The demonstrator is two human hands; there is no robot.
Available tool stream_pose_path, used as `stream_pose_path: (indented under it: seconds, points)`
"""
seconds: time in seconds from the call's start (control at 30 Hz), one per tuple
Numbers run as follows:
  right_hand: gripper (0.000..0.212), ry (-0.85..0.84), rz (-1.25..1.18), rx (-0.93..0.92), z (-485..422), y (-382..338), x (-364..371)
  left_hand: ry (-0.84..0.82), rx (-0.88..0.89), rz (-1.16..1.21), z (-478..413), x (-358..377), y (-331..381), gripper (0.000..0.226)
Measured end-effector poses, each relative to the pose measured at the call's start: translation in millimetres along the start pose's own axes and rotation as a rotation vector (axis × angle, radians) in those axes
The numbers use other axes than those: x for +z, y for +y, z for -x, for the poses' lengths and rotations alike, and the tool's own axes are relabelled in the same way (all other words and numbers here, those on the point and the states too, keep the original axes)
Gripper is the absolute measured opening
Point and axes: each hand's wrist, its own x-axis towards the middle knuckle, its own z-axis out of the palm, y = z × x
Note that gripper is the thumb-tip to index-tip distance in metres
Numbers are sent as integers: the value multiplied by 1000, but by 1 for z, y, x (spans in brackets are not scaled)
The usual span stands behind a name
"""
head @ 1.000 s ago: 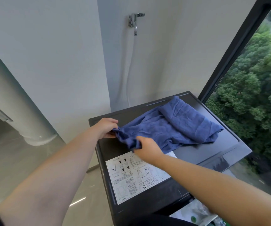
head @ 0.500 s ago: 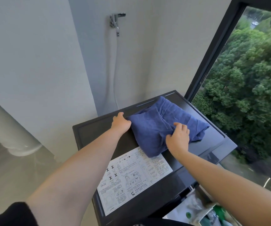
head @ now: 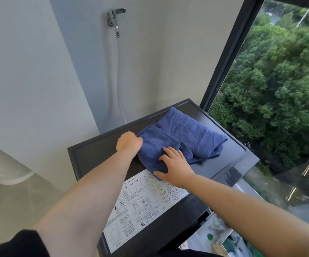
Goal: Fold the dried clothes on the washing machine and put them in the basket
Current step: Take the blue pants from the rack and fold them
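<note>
Fingers point(head: 170, 151) of the right hand point(head: 176, 168) lie spread apart and flat, pressing the near edge of a blue garment point(head: 185, 134) onto the surface, with the thumb stretched along the cloth's near hem. The left hand point(head: 129, 142) sits at the garment's left corner, bent at the wrist so that its fingers are hidden; whether they pinch the cloth cannot be told.

The garment is soft, matte woven fabric, creased and wrinkled, folded into a rough rectangle of several layers. It lies on the far half of the washing machine point(head: 92, 156) top, running from the middle toward the far right corner. That top is a smooth, glossy black surface with a raised rim and a shallow groove along the far edge.

A white rectangular label point(head: 144, 206) is stuck flat along the near edge, printed in black with small diagrams, two bold X marks and dense lines of text too fine to read; a number starting 400-886 shows near its lower part.

Below the near right corner, crumpled clear plastic point(head: 215, 229) and something green show, too blurred to name.

On the pale wall behind, a chrome tap point(head: 115, 16) feeds a white hose point(head: 112, 80) that hangs down. A black window frame point(head: 228, 64) borders green trees point(head: 280, 86).
</note>
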Motion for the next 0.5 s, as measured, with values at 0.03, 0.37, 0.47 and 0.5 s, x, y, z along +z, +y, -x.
stream_pose_path:
  seconds: [0.03, 0.37, 0.47, 0.5]
  points:
    - [64, 16, 34, -6, 0, -1, 1, 18, -46, 4, -1, -2, -4, 42]
    - [29, -28, 15, 74, -4, -16, 6, -171, -140, 475, 8, -11, -1, 70]
    - [20, -99, -78, 112, -11, -12, -15, -211, -3, 442, 9, -19, 3, 59]
    - [23, -117, -112, 146, -15, -8, -23, -233, 72, 420, 7, -25, 5, 54]
